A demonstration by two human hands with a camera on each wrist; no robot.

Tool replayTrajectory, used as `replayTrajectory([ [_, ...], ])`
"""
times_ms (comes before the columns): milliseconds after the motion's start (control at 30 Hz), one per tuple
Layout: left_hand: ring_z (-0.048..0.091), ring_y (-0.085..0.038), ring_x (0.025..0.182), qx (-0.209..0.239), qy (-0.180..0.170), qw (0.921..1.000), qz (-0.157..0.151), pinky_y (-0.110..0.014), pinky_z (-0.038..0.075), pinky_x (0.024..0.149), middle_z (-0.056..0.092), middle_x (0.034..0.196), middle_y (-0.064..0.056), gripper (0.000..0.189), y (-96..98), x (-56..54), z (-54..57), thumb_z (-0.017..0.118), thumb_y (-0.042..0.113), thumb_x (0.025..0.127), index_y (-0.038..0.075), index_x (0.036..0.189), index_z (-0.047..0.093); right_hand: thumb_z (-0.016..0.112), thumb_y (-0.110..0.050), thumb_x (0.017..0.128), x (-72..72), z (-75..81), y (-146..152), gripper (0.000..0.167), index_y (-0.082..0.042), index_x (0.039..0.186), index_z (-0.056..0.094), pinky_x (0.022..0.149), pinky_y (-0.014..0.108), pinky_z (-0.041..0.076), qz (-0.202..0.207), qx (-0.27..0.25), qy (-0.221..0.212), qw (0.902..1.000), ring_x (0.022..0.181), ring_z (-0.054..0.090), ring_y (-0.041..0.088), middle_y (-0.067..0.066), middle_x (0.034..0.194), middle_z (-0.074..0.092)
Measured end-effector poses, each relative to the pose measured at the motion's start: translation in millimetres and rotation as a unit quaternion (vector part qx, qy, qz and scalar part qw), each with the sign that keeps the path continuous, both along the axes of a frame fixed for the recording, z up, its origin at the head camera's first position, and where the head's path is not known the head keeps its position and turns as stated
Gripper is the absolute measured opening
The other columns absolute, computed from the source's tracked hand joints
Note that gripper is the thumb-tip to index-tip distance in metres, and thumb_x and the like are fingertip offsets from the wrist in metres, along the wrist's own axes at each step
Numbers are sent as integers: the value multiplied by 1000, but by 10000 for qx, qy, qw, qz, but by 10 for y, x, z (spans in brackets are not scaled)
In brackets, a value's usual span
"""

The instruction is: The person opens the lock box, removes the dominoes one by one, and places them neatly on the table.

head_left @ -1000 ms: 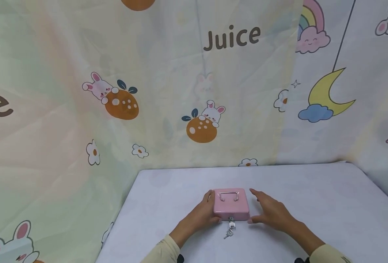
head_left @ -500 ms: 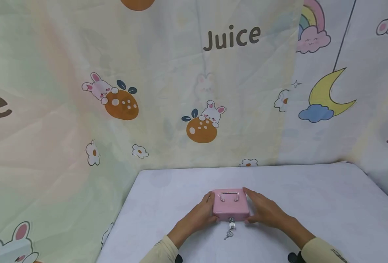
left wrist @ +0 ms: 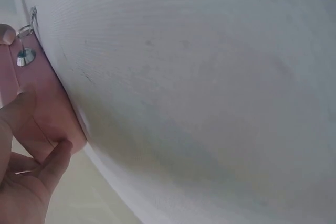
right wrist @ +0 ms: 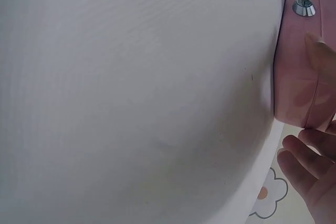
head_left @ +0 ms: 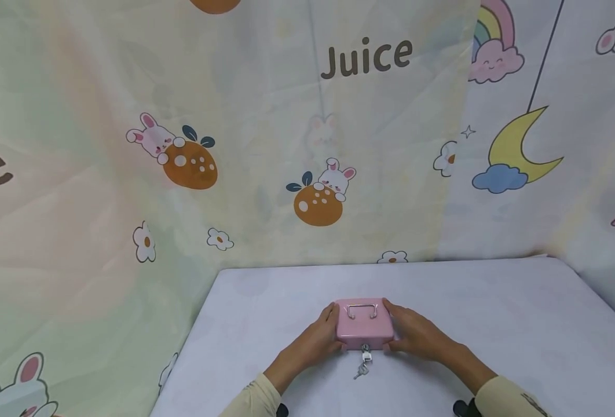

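A small pink cash box point(head_left: 365, 327) sits on the white tabletop, its thin metal handle point(head_left: 362, 307) on the lid. Keys point(head_left: 362, 370) dangle from the lock at its front. My left hand point(head_left: 313, 339) grips the box's left side, thumb at the front corner and fingers along the side. On the opposite side my right hand point(head_left: 424, 337) holds the box, thumb at the front and fingers reaching to the back corner. The left wrist view shows a fingertip pressed to the side of the box point(left wrist: 50, 95). In the right wrist view the silver lock point(right wrist: 304, 7) stands out from the pink front.
The white-covered table point(head_left: 495, 313) spreads around the box, with its far edge against a printed fabric backdrop point(head_left: 266, 116). A second patterned sheet point(head_left: 589, 116) hangs at the right. Beige sleeves point(head_left: 257, 397) show at the bottom.
My right hand has moved left from beside the box onto its right side. The left hand has stayed at the left side, and the box has hardly moved.
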State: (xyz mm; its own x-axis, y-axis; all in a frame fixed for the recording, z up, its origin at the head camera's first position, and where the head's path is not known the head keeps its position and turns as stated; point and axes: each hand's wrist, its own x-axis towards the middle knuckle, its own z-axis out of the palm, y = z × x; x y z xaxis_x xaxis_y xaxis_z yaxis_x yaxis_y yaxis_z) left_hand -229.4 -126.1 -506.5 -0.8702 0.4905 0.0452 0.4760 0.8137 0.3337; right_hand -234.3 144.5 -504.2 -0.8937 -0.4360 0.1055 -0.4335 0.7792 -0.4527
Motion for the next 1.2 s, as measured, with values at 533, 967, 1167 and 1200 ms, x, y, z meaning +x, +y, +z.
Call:
replayTrajectory([
  [533, 41, -29, 145, -37, -160, 9998, 57, -36, 42, 113, 28, 162, -22, 84, 23, 5, 19, 70, 30, 95, 0, 158, 23, 87, -35, 77, 27, 62, 2, 98, 2, 153, 36, 108, 54, 46, -44, 114, -176, 9998, 135, 50, 40, 19, 151, 49],
  [967, 38, -28, 147, 2, -141, 9998, 130, -37, 40, 115, 28, 163, -20, 79, 18, 22, 37, 66, 32, 98, 1, 158, 25, 84, -37, 80, 43, 86, 20, 92, 0, 151, 40, 107, 56, 46, -115, 95, -143, 9998, 134, 52, 40, 19, 147, 53],
  [1167, 37, -27, 147, -41, -34, 9999, 96, -37, 40, 115, 30, 162, -20, 77, -1, 37, 71, 65, 32, 99, 1, 157, 26, 85, -34, 79, 50, 111, 26, 86, -2, 149, 44, 106, 56, 47, -176, 114, -12, 9998, 133, 53, 39, 18, 145, 55],
  [1200, 37, -27, 147, -64, 2, 9999, 86, -37, 40, 114, 30, 162, -20, 76, -4, 36, 74, 65, 32, 99, 0, 157, 27, 85, -33, 79, 51, 117, 28, 85, -3, 148, 46, 106, 56, 47, -180, 112, 27, 9998, 133, 53, 39, 18, 144, 56],
])
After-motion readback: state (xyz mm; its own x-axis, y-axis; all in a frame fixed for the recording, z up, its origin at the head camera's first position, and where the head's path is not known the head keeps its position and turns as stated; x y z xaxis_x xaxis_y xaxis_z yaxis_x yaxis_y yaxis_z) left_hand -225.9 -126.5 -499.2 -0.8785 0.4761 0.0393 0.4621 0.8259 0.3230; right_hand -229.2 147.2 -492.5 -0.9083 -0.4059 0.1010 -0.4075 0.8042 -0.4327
